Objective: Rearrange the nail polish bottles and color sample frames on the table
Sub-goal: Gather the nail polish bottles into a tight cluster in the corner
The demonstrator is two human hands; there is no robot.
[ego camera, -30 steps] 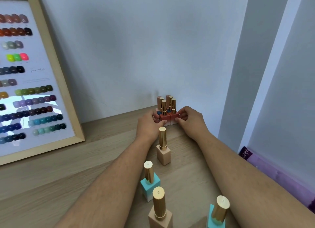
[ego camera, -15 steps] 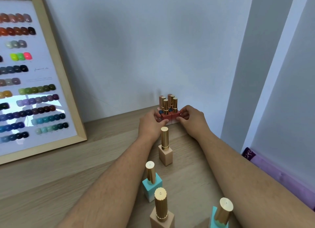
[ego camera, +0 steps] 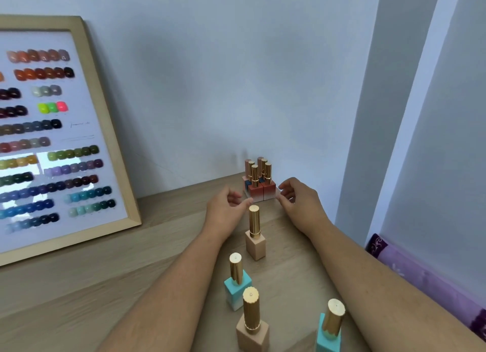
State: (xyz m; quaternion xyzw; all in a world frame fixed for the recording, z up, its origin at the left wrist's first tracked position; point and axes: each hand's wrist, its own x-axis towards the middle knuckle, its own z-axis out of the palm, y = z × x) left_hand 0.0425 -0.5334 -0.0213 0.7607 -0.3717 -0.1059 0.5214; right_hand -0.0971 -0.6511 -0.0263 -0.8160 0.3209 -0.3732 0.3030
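Observation:
A tight cluster of several gold-capped nail polish bottles (ego camera: pixel 259 186), with red and blue bodies, stands against the wall at the back of the wooden table (ego camera: pixel 79 286). My left hand (ego camera: pixel 226 209) hovers just left of it and my right hand (ego camera: pixel 299 204) just right, both with fingers apart and holding nothing. Closer to me stand a beige bottle (ego camera: pixel 255 236), a teal bottle (ego camera: pixel 236 283), another beige bottle (ego camera: pixel 252 322) and a teal bottle (ego camera: pixel 330 328). A wood-framed color sample frame (ego camera: pixel 65 141) leans on the wall at left.
The wall runs close behind the bottle cluster. A purple patterned fabric (ego camera: pixel 420 278) lies past the table's right edge. Bare wooden tabletop stretches between the frame and my left arm.
Both hands let go of the red-bodied bottle cluster and pulled slightly apart and back from it. The cluster stays in place by the wall.

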